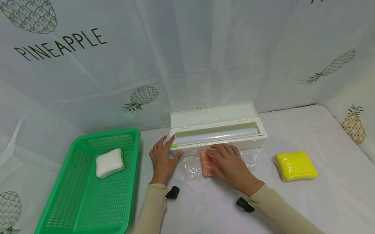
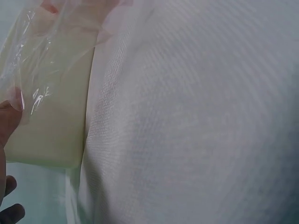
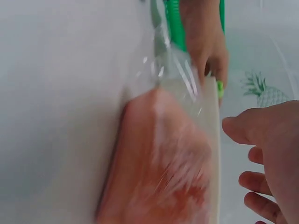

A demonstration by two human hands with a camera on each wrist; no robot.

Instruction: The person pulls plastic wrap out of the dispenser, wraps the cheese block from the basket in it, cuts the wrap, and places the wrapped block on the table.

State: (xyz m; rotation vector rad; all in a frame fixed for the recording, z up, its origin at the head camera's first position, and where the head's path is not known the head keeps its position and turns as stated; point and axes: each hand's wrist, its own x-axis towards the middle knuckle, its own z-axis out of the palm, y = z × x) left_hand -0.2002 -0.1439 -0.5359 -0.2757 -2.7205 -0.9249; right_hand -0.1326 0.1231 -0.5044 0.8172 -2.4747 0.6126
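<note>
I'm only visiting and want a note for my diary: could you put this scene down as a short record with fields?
Left hand: at the left end of the white plastic dispenser box
Right hand: partly over the salmon-pink rectangular block; contact unclear
Box lid: open, white cylindrical roll inside
Film: clear plastic film in front of the box, showing on both sides of the pink block
Basket: green perforated plastic basket holding a white rounded block
Right side: yellow rectangular block
</note>
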